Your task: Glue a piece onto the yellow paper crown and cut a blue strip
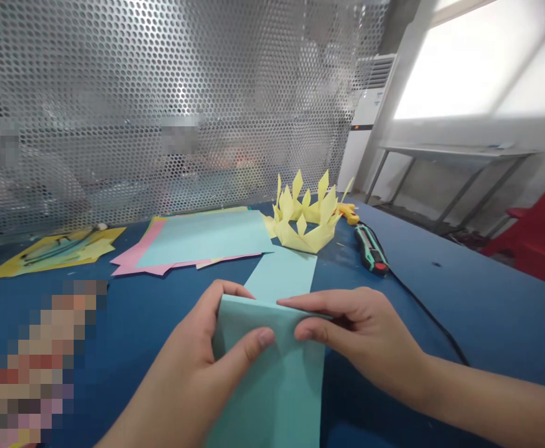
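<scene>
A light blue-green sheet of paper (277, 392) is bent over at its upper edge, close in front of me. My left hand (216, 348) grips its left side, thumb on the near face and fingers behind. At the right end of the fold, my right hand (351, 323) pinches the paper between thumb and fingers. Beyond the fold, a pale blue paper strip (284, 274) lies on the table; whether it joins the held sheet is hidden. Past the strip stands a yellow paper crown (305, 230) with pointed tips.
Stacked blue and pink paper sheets (207, 239) lie at the back left, beside yellow paper (81, 249) bearing a dark cord. A utility knife (371, 250), a yellow tool (348, 213) and a black cable (426, 311) are on the blue table (496, 323). Perforated metal (183, 93) stands behind.
</scene>
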Motion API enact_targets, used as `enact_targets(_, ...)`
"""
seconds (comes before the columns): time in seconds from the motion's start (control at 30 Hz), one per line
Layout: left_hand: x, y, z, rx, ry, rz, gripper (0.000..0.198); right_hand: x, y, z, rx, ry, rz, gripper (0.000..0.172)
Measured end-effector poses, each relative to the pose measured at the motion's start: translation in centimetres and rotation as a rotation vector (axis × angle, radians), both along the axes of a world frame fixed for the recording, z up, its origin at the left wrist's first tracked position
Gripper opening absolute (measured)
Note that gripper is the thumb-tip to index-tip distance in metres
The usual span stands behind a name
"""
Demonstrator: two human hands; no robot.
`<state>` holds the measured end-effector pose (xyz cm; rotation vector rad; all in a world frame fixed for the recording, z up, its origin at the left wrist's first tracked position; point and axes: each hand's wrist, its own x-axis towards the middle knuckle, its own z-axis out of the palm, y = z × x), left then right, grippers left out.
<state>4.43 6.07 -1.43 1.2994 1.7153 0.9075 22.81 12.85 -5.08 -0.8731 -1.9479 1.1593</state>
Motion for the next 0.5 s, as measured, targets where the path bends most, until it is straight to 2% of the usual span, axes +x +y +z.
enact_targets(0.17, -0.4, 0.1, 0.3, -0.005, 0.041, -0.010, 0.033, 0.1, -0.1, 0.1, 0.028, -0.013, 0.012, 0.018)
enact_targets(0.37, -0.9, 0.2, -0.6, 0.099, -0.024, -0.075, 0.040, 0.0, 0.0, 0.1, -0.008, -0.009, 0.031, 0.021)
enact_targets(0.5, -1.4, 0.6, -1.1, 0.022, -0.068, -0.086, 0.045, -0.1, 0.0, 0.1, -0.099, 0.014, 0.068, 0.023)
